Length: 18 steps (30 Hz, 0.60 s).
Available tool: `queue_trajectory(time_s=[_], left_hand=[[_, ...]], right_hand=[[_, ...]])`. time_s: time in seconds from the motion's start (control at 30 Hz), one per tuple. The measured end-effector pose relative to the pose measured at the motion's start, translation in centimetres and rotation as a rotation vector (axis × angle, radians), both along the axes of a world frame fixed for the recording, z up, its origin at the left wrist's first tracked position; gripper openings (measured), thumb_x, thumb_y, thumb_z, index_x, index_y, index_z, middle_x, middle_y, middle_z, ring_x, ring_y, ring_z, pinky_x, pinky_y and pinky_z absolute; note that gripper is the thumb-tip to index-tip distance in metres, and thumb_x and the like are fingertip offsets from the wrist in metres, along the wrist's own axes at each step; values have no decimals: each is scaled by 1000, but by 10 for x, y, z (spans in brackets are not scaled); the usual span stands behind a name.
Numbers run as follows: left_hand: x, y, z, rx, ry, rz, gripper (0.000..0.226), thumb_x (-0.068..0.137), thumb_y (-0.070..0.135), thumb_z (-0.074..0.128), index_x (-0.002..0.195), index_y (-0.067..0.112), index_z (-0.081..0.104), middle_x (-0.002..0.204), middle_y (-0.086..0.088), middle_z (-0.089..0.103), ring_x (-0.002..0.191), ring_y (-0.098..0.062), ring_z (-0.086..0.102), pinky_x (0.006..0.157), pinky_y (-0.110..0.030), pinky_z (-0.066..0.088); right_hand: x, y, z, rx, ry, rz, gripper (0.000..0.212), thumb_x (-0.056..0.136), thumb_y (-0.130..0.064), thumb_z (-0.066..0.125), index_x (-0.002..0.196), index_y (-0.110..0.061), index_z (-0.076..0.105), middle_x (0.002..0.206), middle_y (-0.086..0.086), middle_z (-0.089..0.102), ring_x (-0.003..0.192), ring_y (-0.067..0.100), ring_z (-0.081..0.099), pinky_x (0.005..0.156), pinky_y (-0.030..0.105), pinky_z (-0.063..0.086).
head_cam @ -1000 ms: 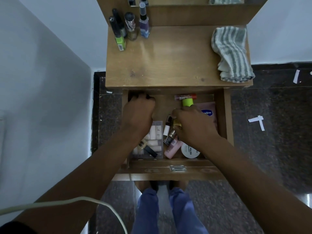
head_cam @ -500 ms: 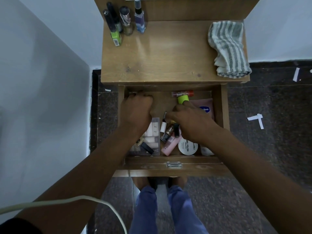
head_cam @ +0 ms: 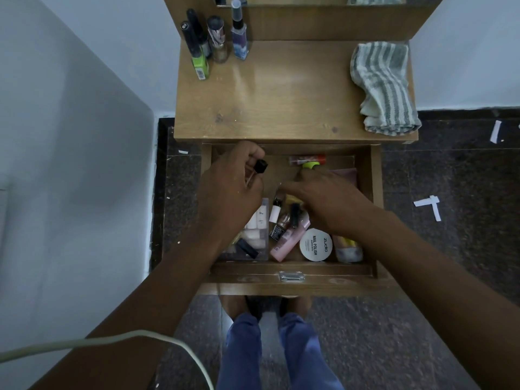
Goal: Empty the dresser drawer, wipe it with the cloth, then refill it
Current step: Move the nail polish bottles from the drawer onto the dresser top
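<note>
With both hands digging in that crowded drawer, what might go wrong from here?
1. The left hand grips a small black-capped bottle only partly seen; it might slip and drop back among the clutter.
2. The right hand reaches over loose bottles and could knock them about.
3. Four bottles stand close together on the dresser top; setting another beside them may topple one.

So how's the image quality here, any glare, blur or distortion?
Head view: dim, even light; soft sheen on the dresser top; wide-angle bending at the edges; right hand slightly motion-blurred; left hand grips a black-capped bottle; the white jar label stays readable.
</note>
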State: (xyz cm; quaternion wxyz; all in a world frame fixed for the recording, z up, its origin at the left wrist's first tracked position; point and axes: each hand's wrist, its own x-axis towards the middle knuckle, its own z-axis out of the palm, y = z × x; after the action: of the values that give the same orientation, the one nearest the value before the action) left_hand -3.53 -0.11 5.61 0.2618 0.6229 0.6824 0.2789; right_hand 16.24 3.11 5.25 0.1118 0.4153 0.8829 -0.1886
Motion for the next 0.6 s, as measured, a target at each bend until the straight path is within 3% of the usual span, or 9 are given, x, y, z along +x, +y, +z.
queue_trajectory(time_s=[0.1,0.2,0.27,0.37,0.43,0.5,0.6], left_hand=[[-3,0,13,77,-17,34,38,90,10,76,125,23,69,114,14,72,101,-2,68,90,-29,61],[-9,2,26,193,5,60,32,90,9,75,121,17,73,114,7,75,102,-7,70,89,-32,61],[-13,6,35,273,35,91,29,90,9,75,119,15,75,113,5,76,101,-7,71,89,-24,59],[-17,17,46,366,49,151,26,91,11,75,117,12,76,112,2,77,98,-6,71,87,-12,55],[-20,25,49,402,21,194,27,92,11,74,119,12,76,114,2,77,99,-6,72,86,-21,60],[-24,35,49,406,-23,240,30,93,12,74,123,14,75,116,3,76,99,-7,73,84,-29,64],[-28,50,49,405,-67,290,32,93,13,76,125,14,75,116,2,76,99,-7,73,85,-25,63]], right_hand=[[10,4,12,-46,154,-75,59,78,-18,79,129,-39,59,121,1,59,117,24,52,89,40,51],[13,10,28,-172,499,-189,51,81,1,71,122,-30,69,119,-9,65,113,13,58,90,34,52],[9,16,37,-253,699,-289,49,86,7,69,122,-26,70,124,-10,66,112,14,63,90,34,57],[-7,24,49,-456,1006,-502,41,92,8,65,126,-16,67,123,6,66,101,29,72,87,45,62],[-20,30,57,-581,1203,-657,38,93,6,64,129,-7,63,118,22,65,100,35,73,84,42,62],[-33,38,64,-663,1301,-781,42,90,9,67,129,-6,63,116,26,65,102,38,72,81,35,60],[-54,55,68,-611,1302,-843,50,79,12,76,124,-9,67,107,14,64,97,37,73,78,35,62]])
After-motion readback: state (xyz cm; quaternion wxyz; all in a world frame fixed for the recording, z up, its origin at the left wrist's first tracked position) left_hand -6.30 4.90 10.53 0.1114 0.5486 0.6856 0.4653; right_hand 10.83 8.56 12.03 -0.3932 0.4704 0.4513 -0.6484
